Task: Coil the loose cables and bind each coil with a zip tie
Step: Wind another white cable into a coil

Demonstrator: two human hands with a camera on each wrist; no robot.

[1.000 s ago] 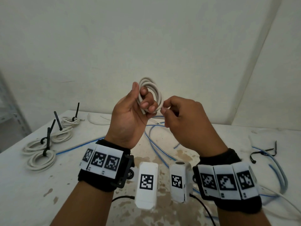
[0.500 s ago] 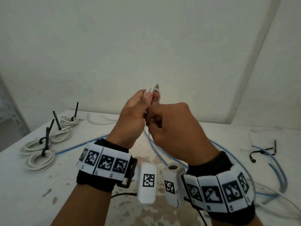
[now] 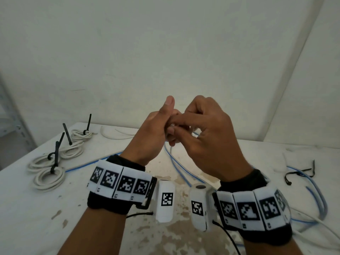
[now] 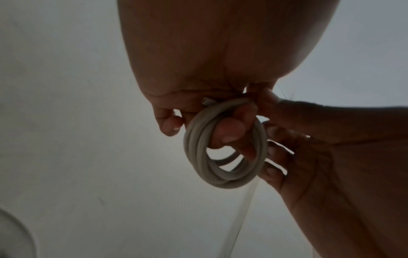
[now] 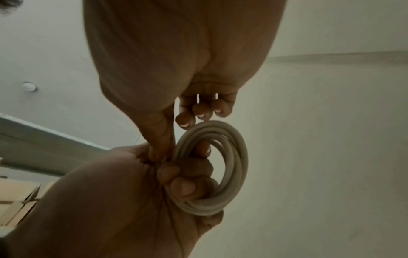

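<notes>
A small white cable coil (image 4: 220,171) of several loops is held up in the air over the table. My left hand (image 3: 156,129) grips it, with fingers (image 5: 187,176) curled through the coil's (image 5: 236,157) middle and the thumb sticking up. My right hand (image 3: 206,137) is against it from the right and pinches the coil's near side with thumb and forefinger; its other fingertips (image 5: 203,111) are curled just above the loops. In the head view both hands hide nearly all of the coil.
Several white coils (image 3: 49,175) bound with black zip ties lie at the left of the stained white table (image 3: 36,218). Loose blue cables (image 3: 176,168) run under my hands and loop at the right (image 3: 318,196). Loose black zip ties (image 3: 298,173) lie at the right.
My right hand has moved left onto the coil and taken hold of it. The left hand has turned, so the coil, earlier visible above its fingers, is now hidden in the head view.
</notes>
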